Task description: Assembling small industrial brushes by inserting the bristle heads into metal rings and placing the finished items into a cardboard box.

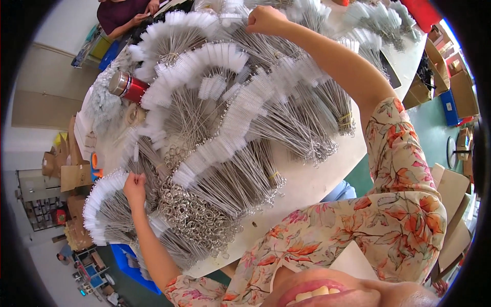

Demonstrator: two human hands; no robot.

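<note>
While the fingers (134,177) of the left hand (135,193) are pinched together on a slim white-bristled brush (136,152) with a thin metal stem, its bristled end pointing away from the person, the right hand (267,21) is far across the pale, smooth-topped table (309,190) with its fingers curled in — whether they are clamped on anything, I cannot tell. Just beside the left hand, a curved fan of white-bristled brushes with silvery wire stems (110,199) spreads to its left, and a heap of silvery metal loops (197,220) lies to its right. Beyond that heap, long arcing rows of similar white brushes (230,138) cross the middle of the table; more bundles lie around the right hand. Between the two hands, toward the table's left side, is a red cylindrical container with a silver lid (132,89). Further out, a bright blue plastic bin (121,261) sits below the table's edge, brown cardboard boxes (463,92) stand off to the right — and another person in a dark maroon top (118,15) is at the far side
</note>
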